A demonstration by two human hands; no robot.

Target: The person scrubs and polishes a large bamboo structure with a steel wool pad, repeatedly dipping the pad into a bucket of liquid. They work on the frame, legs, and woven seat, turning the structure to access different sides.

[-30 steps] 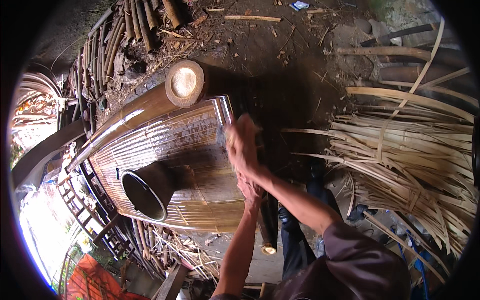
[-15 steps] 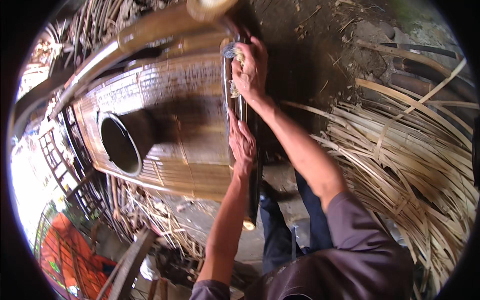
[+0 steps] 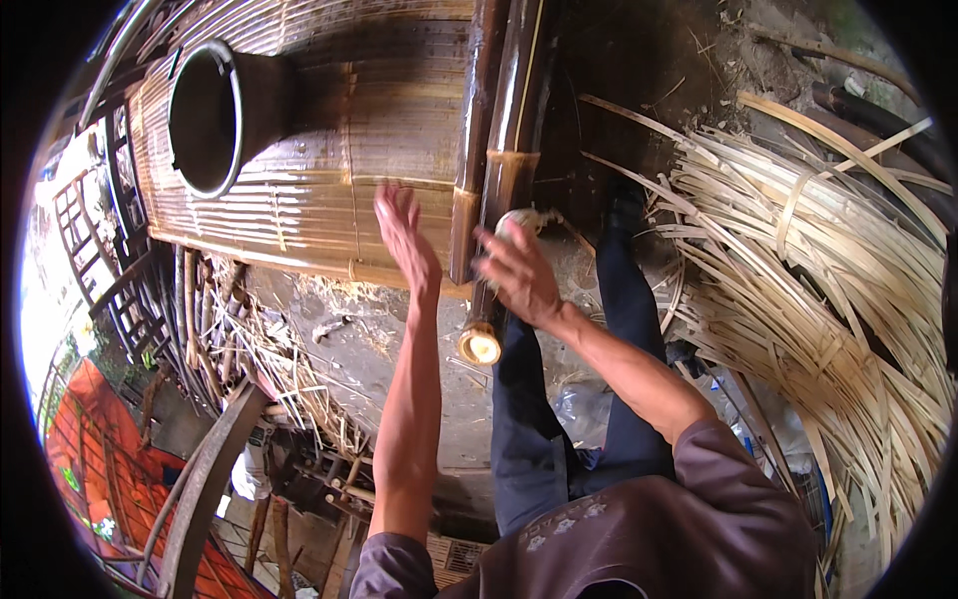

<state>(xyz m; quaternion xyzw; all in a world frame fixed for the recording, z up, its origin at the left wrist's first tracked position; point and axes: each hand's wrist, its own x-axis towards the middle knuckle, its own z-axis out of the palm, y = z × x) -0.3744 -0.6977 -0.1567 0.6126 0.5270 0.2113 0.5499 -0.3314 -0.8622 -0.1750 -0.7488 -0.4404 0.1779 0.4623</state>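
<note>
A large woven bamboo panel (image 3: 329, 170) with a dark round ringed opening (image 3: 205, 115) lies in front of me. Two dark bamboo poles (image 3: 509, 130) run along its right edge, and the pale cut end of one (image 3: 479, 345) points toward me. My left hand (image 3: 404, 240) is lifted over the panel's near edge with fingers spread, holding nothing. My right hand (image 3: 514, 272) lies against the pole with its fingers apart. A small pale bundle (image 3: 526, 218) sits just past its fingertips, and I cannot tell if it is touched.
A big heap of pale bamboo strips (image 3: 798, 280) curls along the right. My legs in dark trousers (image 3: 619, 329) stand on dirt ground. Loose sticks and shavings (image 3: 259, 349) lie under the panel's edge. A curved grey bar (image 3: 205, 479) and orange structures (image 3: 90, 469) are at lower left.
The view has swung, so the panel now sits higher. My right hand came down the pole toward me. My left hand lifted off the pole and spread out to the left.
</note>
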